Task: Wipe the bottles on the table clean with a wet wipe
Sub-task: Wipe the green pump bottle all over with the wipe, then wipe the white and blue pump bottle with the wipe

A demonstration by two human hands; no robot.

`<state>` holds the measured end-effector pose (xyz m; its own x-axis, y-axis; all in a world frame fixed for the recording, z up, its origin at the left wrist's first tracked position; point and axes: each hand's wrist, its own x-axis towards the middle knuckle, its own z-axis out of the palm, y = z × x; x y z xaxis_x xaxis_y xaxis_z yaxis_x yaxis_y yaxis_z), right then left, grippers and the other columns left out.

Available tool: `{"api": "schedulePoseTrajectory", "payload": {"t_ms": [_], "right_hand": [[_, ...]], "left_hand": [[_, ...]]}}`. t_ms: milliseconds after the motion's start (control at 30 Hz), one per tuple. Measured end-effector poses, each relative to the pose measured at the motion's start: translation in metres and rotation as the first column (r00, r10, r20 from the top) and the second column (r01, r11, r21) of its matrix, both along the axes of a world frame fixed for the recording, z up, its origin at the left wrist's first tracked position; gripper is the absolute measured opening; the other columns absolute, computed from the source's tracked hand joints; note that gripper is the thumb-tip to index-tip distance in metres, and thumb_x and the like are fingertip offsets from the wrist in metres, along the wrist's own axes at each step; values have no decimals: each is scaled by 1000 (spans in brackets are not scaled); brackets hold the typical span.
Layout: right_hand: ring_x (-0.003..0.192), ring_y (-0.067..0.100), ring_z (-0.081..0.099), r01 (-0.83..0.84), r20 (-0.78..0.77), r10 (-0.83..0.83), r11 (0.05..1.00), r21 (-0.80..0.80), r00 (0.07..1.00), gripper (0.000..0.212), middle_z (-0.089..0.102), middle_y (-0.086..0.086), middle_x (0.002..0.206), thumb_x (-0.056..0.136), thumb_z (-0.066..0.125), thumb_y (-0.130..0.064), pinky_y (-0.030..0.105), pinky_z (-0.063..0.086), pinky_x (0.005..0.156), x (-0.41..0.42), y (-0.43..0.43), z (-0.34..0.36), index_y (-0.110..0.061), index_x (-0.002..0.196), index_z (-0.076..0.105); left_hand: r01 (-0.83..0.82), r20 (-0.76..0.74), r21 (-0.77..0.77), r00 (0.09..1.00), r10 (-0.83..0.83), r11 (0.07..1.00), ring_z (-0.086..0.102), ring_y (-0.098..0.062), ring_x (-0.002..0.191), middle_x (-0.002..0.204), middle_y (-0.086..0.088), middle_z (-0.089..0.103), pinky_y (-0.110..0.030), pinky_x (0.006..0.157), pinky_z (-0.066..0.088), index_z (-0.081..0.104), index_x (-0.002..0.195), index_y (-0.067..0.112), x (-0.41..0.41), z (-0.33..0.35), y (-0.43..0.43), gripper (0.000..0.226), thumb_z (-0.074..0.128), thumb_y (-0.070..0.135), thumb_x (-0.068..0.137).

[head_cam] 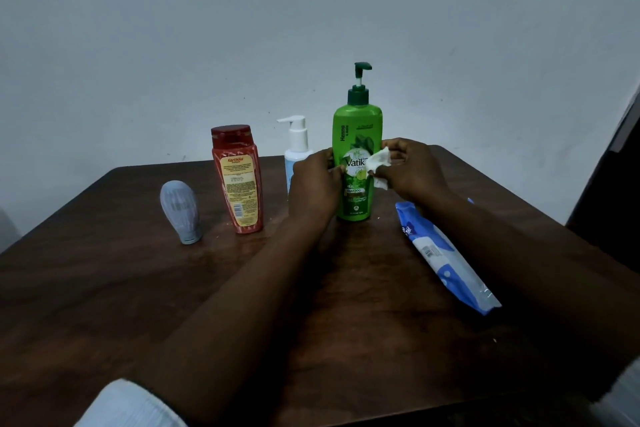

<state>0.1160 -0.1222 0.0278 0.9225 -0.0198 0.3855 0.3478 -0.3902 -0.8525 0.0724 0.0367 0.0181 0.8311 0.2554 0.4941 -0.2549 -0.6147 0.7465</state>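
Note:
A tall green pump bottle [357, 135] stands upright near the middle of the dark wooden table [104, 288]. My left hand [315, 184] grips its left side. My right hand [412, 170] presses a crumpled white wet wipe [379, 166] against the label on its front right. To the left stand a red bottle [239, 180], a small grey bottle resting on its cap [180, 211], and a white pump bottle [296, 146] partly hidden behind my left hand.
A blue and white wet wipe pack [440, 253] lies flat on the table under my right forearm. A pale wall stands right behind the table's far edge. Something dark rises at the right edge [609, 184].

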Motion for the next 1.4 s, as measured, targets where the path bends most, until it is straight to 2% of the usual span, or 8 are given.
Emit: {"api": "schedulePoseTrajectory", "payload": {"t_ms": [133,233,500,733,900,1100,1267,1400], "right_hand": [[97,21,70,4,24,-4,1000,-4,1000,47,72,4,104,73,84,-8,47,60,86,-1,-1,-3,-14,117,68],[94,19,70,38,68,-37,999,-3,997,48,71,3,106,72,85,-9,43,60,85,-7,-2,-2,-17,117,69],[69,-9,62,51,234,-79,991,120,969,27,68,-12,93,79,84,-23,7,48,61,-37,-4,9,-20,102,69],[87,14,72,-104,199,78,987,125,977,31,73,-6,95,75,87,-24,26,59,74,-53,8,8,-20,102,72],[93,17,74,-277,70,269,949,152,960,26,77,1,94,77,82,-4,32,60,87,-70,16,8,-16,98,74],[91,17,76,-266,-31,278,941,211,960,24,79,0,92,77,84,-11,46,59,92,-84,14,-1,-19,99,79],[94,19,75,-280,13,285,930,238,958,23,79,1,95,78,81,-5,45,58,94,-103,15,0,-20,95,78],[98,9,73,-335,118,318,925,180,941,22,78,-9,98,80,81,-11,34,57,93,-125,25,3,-26,96,78]], "left_hand": [[-5,9,-43,1000,5,999,69,-15,105,114,2,75,-40,90,58,70,120,22,-9,1,-3,31,68,13,90],[-23,30,-51,999,24,998,67,-13,102,119,-2,72,-25,87,50,67,125,11,-22,3,-1,38,69,6,88],[-117,200,-134,969,142,984,65,-14,106,121,-4,68,-23,85,54,66,125,12,-59,5,35,40,72,11,86],[-126,44,-57,991,129,990,47,-24,136,150,-9,49,-38,111,40,41,148,8,-38,21,40,69,72,31,91],[-46,-22,-175,999,43,984,56,-22,127,141,-7,58,-40,106,47,50,141,9,-13,37,46,59,71,32,92],[14,29,-118,1000,-11,993,64,-9,102,113,3,70,-12,74,44,70,123,13,-17,41,62,33,70,26,93],[152,27,-251,988,-150,956,73,-21,95,97,-5,77,-36,80,62,77,106,16,-57,40,71,20,71,29,92],[256,-52,-367,954,-295,894,74,-18,92,97,-3,78,-32,79,62,76,105,14,-95,32,77,22,69,30,93]]}}
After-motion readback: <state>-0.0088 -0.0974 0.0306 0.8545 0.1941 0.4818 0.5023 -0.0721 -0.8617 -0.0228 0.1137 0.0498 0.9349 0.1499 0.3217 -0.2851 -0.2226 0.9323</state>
